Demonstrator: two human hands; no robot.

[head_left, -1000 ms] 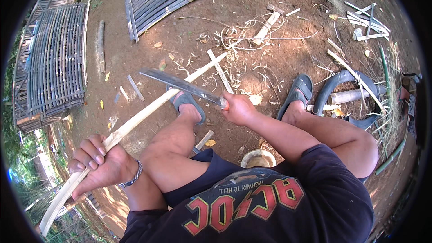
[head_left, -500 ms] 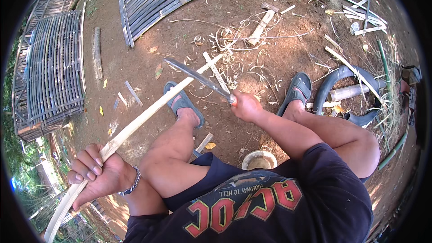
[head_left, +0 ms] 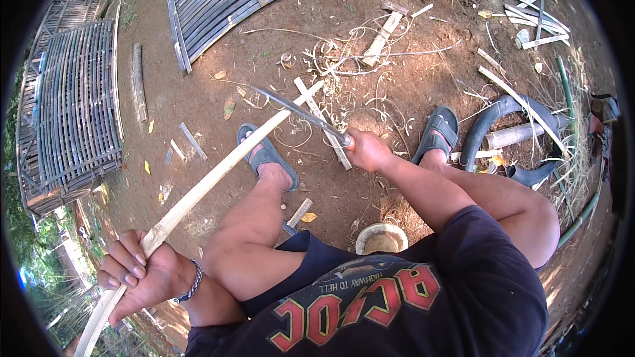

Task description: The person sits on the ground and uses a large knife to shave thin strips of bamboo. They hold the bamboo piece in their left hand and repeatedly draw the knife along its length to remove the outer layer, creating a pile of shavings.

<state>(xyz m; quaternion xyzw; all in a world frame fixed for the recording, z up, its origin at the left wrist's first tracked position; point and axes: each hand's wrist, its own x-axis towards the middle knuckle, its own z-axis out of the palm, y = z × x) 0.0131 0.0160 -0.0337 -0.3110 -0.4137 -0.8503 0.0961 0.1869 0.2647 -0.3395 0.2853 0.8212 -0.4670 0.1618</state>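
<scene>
My left hand (head_left: 144,272) is closed around a long, pale bamboo strip (head_left: 221,168), which slants from the lower left up toward the middle. A chain bracelet circles that wrist. In my right fist (head_left: 370,152) is the handle of a knife (head_left: 297,112) with a long, narrow blade. The blade points up and left and crosses the strip close to its far end; whether the edge touches the strip I cannot tell. Beneath them, a flat piece of split wood (head_left: 337,149) lies on the dirt among curled shavings (head_left: 344,98).
Between my knees sits a round bowl (head_left: 381,226). Slatted bamboo panels (head_left: 221,0) lie at the far left, beside a bamboo pole (head_left: 139,86). To my right are a black rubber tube (head_left: 473,133), a log (head_left: 509,137) and several pale strips (head_left: 542,20). A wooden mallet-like piece (head_left: 383,38) lies ahead.
The knife and my right hand have shifted slightly right. The strip's lower end has swung a little to the right; both hands keep their hold.
</scene>
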